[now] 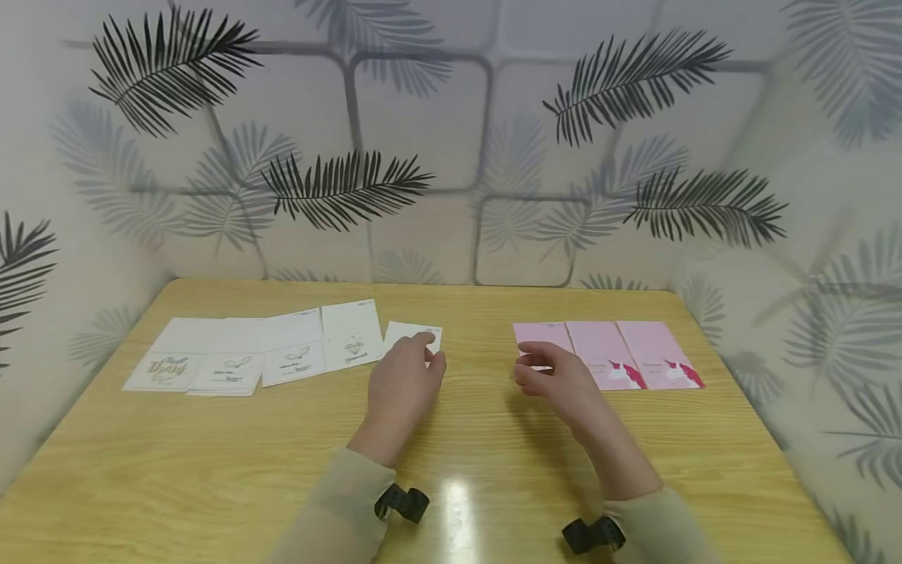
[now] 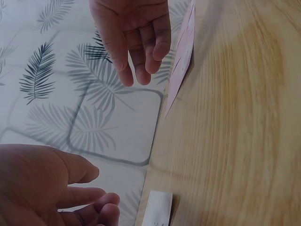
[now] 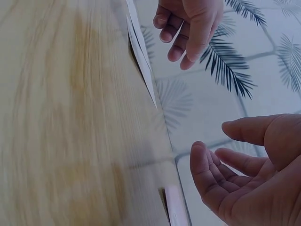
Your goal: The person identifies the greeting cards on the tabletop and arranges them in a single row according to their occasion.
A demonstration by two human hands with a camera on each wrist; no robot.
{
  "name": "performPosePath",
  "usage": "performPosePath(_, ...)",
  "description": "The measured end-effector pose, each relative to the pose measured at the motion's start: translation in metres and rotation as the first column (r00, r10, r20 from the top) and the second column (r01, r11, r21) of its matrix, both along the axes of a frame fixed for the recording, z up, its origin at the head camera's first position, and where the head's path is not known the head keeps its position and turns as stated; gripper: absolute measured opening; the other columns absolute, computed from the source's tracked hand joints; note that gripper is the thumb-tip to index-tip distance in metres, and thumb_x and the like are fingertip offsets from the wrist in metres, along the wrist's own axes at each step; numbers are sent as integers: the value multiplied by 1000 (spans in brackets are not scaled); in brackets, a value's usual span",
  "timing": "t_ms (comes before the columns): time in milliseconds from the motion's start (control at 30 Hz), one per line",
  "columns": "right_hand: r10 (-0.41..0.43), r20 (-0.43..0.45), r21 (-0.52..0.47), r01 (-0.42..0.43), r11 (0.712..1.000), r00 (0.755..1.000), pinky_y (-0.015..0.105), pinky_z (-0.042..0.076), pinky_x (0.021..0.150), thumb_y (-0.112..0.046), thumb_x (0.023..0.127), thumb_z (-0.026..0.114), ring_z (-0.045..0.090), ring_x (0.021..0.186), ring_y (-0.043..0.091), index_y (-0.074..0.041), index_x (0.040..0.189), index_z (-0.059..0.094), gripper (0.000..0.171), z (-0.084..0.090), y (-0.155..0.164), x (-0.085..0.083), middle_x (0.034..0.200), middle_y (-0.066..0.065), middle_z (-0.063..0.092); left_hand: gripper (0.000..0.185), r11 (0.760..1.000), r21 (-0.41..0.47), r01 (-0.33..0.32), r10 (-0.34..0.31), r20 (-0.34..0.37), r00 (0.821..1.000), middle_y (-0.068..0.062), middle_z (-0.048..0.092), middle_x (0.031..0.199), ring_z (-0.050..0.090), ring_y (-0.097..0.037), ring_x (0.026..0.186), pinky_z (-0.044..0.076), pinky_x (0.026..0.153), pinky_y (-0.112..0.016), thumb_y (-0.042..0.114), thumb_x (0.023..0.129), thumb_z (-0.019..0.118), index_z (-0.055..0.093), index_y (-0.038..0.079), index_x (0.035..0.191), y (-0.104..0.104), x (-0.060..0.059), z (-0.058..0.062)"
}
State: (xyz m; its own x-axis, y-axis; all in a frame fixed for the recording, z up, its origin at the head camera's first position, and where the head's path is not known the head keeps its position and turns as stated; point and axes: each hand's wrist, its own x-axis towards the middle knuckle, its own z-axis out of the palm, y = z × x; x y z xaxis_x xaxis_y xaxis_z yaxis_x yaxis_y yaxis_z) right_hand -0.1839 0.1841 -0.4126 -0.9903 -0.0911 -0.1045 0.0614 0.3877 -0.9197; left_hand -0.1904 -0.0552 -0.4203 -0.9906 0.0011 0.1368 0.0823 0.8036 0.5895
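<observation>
My left hand hovers over the rightmost white card, its fingers loosely bent with nothing between them. That card is partly covered by the hand in the head view. To the right, my right hand is held above the leftmost pink card, thumb and fingers apart and bare. In the right wrist view the right hand shows a gap between thumb and fingers. The left hand looks likewise in the left wrist view.
More white cards lie in a row at the left, among them a gold-lettered "thank" card and a card with a diamond print. Two further pink cards with unicorns lie at the right. A patterned backdrop stands behind the wooden table.
</observation>
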Motion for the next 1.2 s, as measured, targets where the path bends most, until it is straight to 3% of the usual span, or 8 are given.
performPosePath(200, 28, -20, -72, -30, 997, 999, 40, 62, 98, -12, 107, 70, 72, 119, 35, 6, 153, 58, 51, -6, -25, -3, 135, 23, 67, 40, 999, 8, -47, 47, 23, 999, -11, 75, 116, 73, -30, 98, 60, 79, -49, 23, 110, 64, 69, 2, 145, -32, 5, -3)
performPosePath(667, 57, 25, -169, -52, 984, 998, 40, 62, 98, -5, 106, 70, 71, 120, 37, 7, 150, 60, 47, -8, -68, -2, 142, 28, 65, 44, 991, 29, -133, 130, 97, 987, -14, 77, 123, 73, -35, 110, 58, 91, -56, 22, 108, 63, 68, 1, 146, -75, 9, -9)
performPosePath(900, 82, 42, -194, -72, 978, 996, 41, 63, 96, -5, 106, 71, 74, 115, 36, 8, 149, 61, 46, -15, -79, -4, 140, 27, 66, 46, 991, 27, -128, 124, 122, 985, -16, 77, 124, 73, -37, 114, 57, 94, -58, 21, 106, 64, 67, 0, 147, -84, 8, -15)
performPosePath(1200, 90, 85, -209, -71, 975, 992, 39, 62, 97, -5, 105, 70, 70, 122, 34, 8, 148, 62, 46, -16, -88, -2, 142, 25, 66, 50, 993, 9, -118, 116, 145, 983, -12, 75, 113, 67, -29, 97, 56, 86, -52, 18, 100, 69, 67, -1, 146, -85, 2, -24)
